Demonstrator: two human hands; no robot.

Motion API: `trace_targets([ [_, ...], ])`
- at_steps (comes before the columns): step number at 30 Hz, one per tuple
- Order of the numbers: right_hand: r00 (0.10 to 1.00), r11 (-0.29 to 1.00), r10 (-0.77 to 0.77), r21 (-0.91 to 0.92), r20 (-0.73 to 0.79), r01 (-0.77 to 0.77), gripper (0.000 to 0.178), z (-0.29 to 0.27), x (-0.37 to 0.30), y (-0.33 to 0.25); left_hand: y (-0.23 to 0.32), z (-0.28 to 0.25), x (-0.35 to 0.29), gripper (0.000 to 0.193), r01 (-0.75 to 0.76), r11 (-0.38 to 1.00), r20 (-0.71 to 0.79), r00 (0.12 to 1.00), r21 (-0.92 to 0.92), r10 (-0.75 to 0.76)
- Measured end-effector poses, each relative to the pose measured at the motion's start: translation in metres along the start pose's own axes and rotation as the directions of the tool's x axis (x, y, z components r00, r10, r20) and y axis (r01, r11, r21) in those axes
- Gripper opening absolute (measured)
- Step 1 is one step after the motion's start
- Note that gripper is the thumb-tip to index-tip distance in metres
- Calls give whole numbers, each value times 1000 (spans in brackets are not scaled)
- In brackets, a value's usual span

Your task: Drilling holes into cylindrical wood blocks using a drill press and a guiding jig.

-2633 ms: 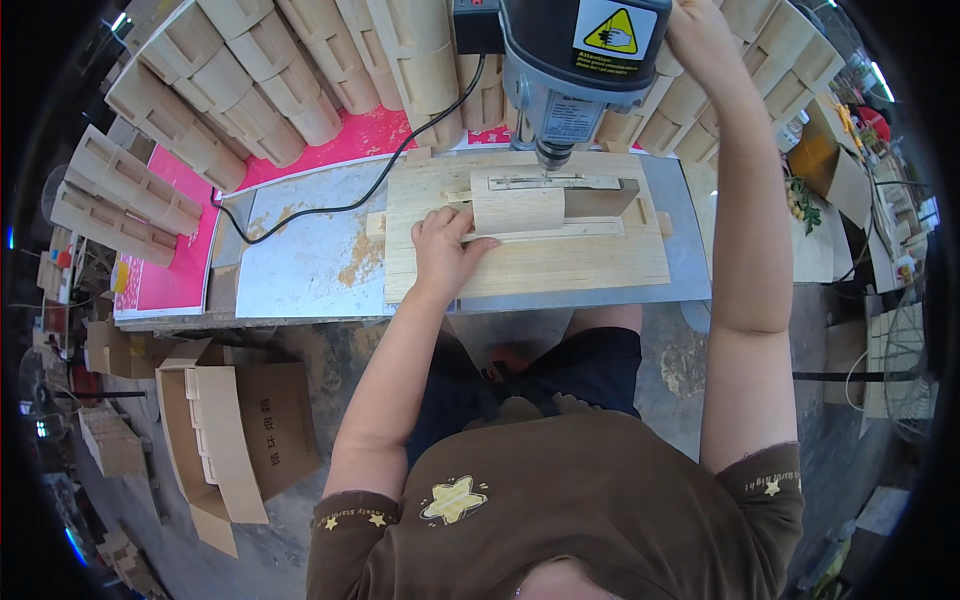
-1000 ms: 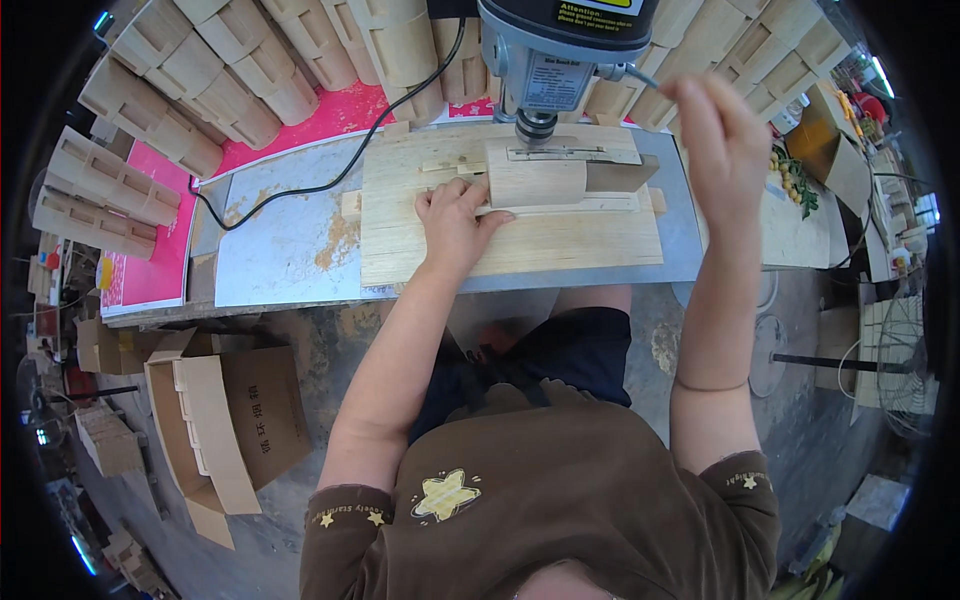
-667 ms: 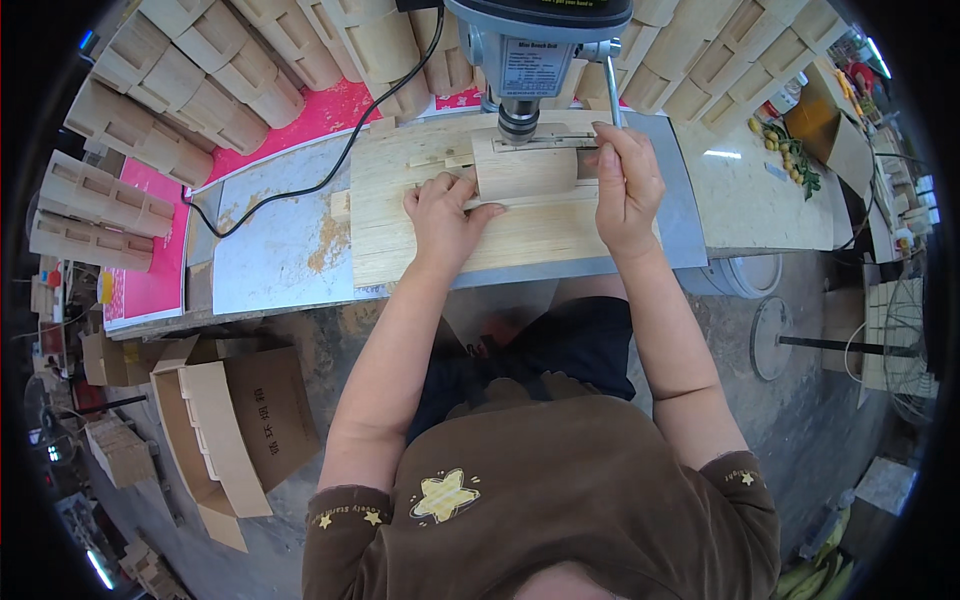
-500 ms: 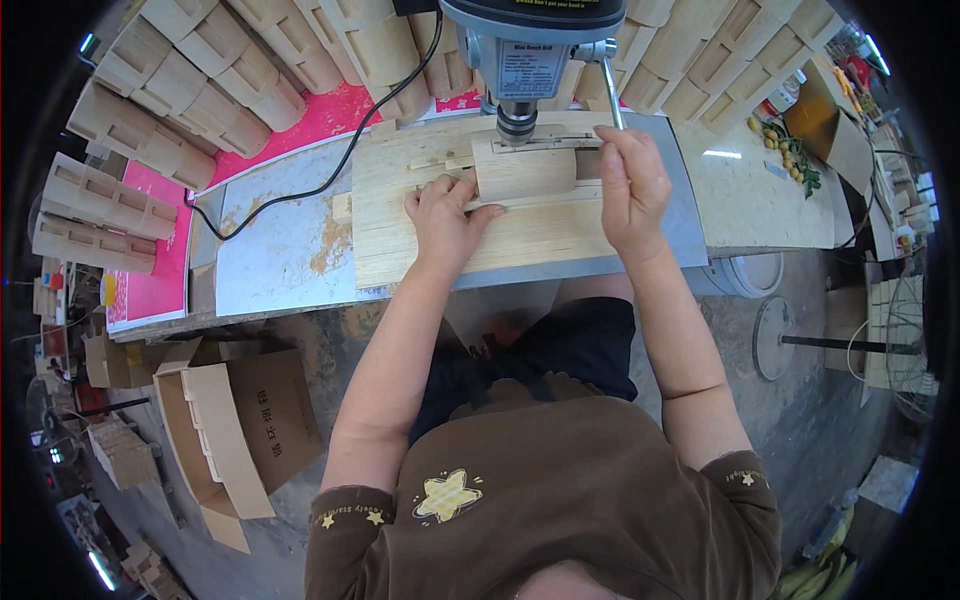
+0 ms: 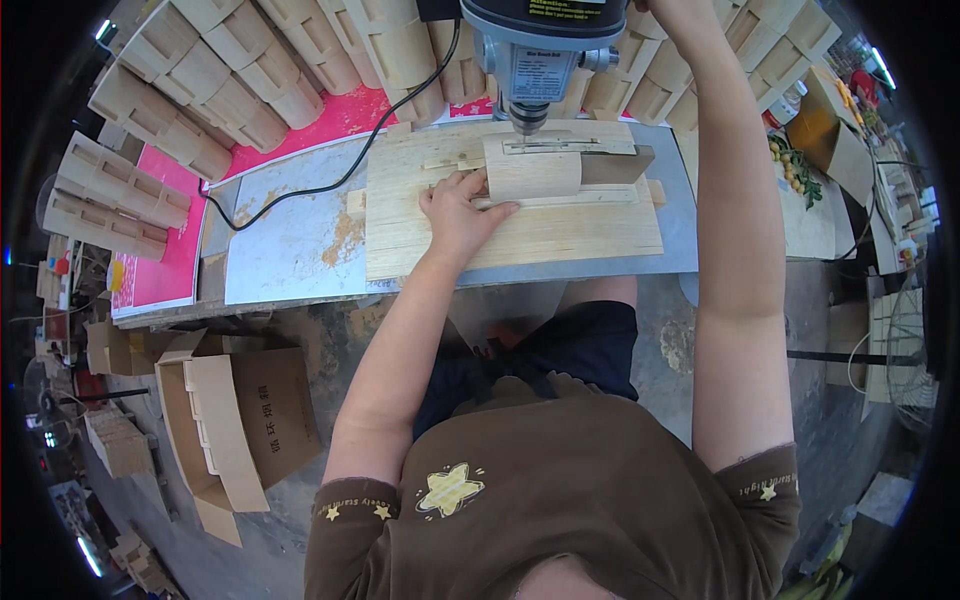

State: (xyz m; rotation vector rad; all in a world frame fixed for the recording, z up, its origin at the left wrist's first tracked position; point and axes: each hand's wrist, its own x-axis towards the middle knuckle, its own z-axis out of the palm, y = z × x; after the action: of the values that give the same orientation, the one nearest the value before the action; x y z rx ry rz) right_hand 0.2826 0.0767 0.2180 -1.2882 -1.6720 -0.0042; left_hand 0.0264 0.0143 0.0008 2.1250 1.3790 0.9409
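A curved, pale wooden piece [image 5: 532, 174] lies in a jig on a flat wooden board [image 5: 570, 235], below the bench drill [image 5: 540, 75]. The drill's chuck [image 5: 528, 118] hangs over the piece's far side, its thin bit pointing down. A slotted strip [image 5: 560, 146] runs along that side. My left hand [image 5: 460, 215] grips the piece's left end, fingers bent against it and thumb stretched along its near edge. Up at the picture's top edge, beside the drill head, is my right hand [image 5: 680, 15]; its fingers are mostly cut off, and the feed lever is not visible.
Rows of stacked wooden cylinders [image 5: 240, 70] with cut-out windows stand behind the board, on pink sheeting [image 5: 345, 112]. A black cable [image 5: 340, 180] crosses the bench at left. An open cardboard box [image 5: 250, 420] sits on the floor at lower left. Yellow fruit [image 5: 795, 170] lies at right.
My right hand has gone up from the feed lever beside the board to the top edge. The drill chuck has risen and its bit now shows. My left hand stays on the piece.
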Motion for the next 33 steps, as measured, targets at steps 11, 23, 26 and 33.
trace_targets([
  [11, 907, 962, 96, -271, 411, 21, 28, 25, -185, 13, -15, -15, -12, 34, -74, 953, -57, 997, -294, 60],
  [23, 913, 971, 51, -232, 404, 49, 23, 15, -222, -30, -29, -177, -82, 18, 351, 585, -4, 855, -731, -518],
  [26, 911, 976, 25, -207, 411, 67, 23, 25, -221, -43, -6, -179, -88, 20, 447, 458, 110, 797, -769, -594],
  [33, 894, 981, -50, -146, 445, 128, 25, 28, -218, -42, 10, -136, -90, 26, 567, 448, 209, 750, -692, -627],
])
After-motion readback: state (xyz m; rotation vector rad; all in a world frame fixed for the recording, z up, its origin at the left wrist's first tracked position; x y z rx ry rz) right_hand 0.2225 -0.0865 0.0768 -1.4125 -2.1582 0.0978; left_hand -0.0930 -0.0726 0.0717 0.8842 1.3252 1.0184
